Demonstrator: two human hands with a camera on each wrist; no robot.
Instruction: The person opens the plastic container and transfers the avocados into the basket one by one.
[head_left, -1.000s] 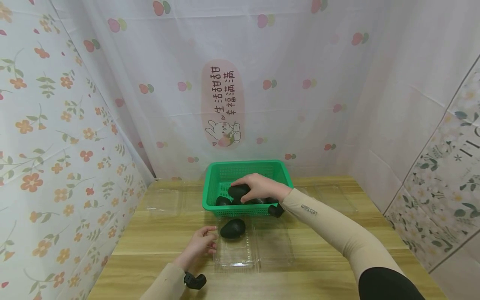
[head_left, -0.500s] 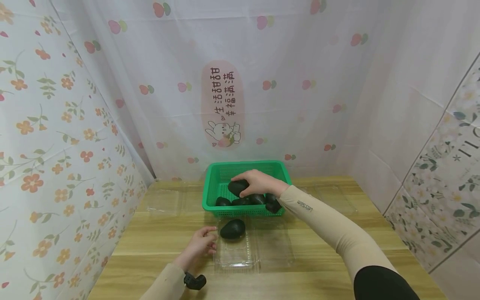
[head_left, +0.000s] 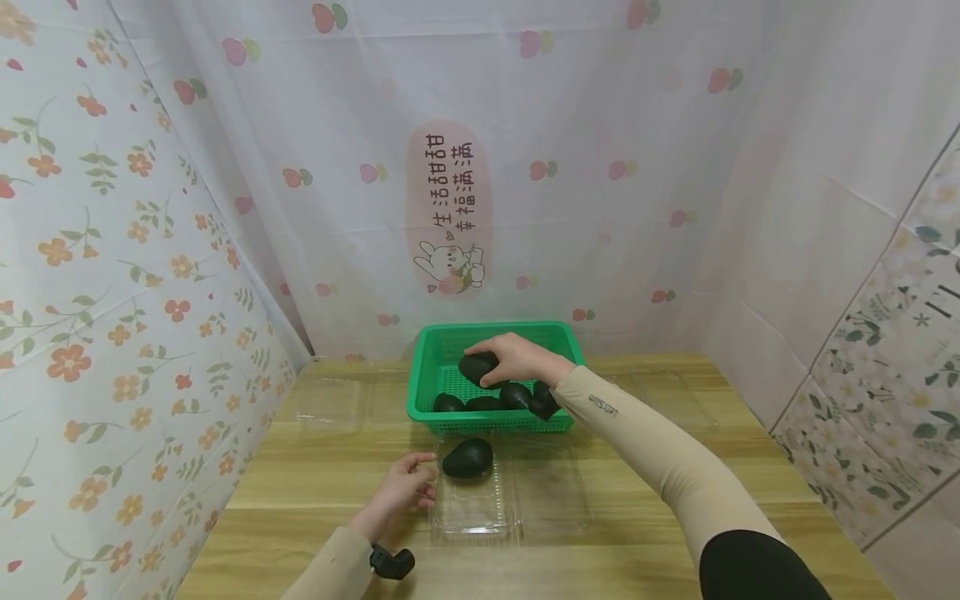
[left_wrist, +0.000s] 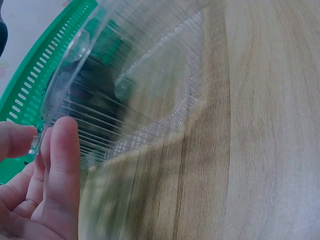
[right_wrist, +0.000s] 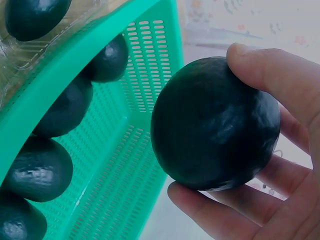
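Note:
My right hand (head_left: pixel 519 358) holds a dark avocado (right_wrist: pixel 215 125) above the green basket (head_left: pixel 417 375), thumb on one side and fingers curled round the other. Several more avocados (right_wrist: pixel 40 169) lie along the basket's near side. In front of the basket stands an opened clear plastic clamshell box (head_left: pixel 472 510), with one avocado (head_left: pixel 468 459) in its far end. My left hand (head_left: pixel 405 486) pinches the box's left rim between thumb and fingers, as the left wrist view shows. The box's lid (head_left: pixel 551 492) lies folded out to the right.
Other clear plastic boxes lie on the wooden table (head_left: pixel 300 483): one at the back left (head_left: pixel 330 400), another at the back right (head_left: pixel 675 398). Printed curtains (head_left: pixel 600 208) hang close behind the basket and at both sides.
My right hand has risen slightly with the avocado, uncovering more avocados in the basket. The left hand stays at the box's rim.

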